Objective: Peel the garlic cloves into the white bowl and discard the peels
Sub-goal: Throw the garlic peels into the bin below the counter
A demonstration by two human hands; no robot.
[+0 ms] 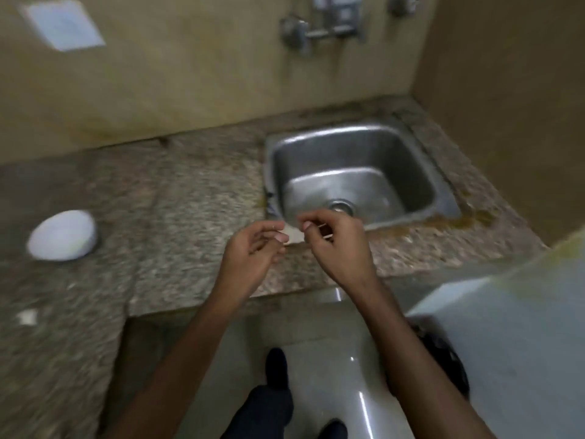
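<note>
Both hands meet over the granite counter, just in front of the steel sink. My left hand and my right hand pinch a pale garlic clove between their fingertips. Thin strips of peel show in my right hand's fingers. The frame is blurred, so the clove's state is unclear. The white bowl stands far to the left on the counter, well apart from both hands.
A small white scrap lies on the counter's near left part. A tap hangs on the wall above the sink. A white appliance stands at the right, with a dark bin on the floor beside it.
</note>
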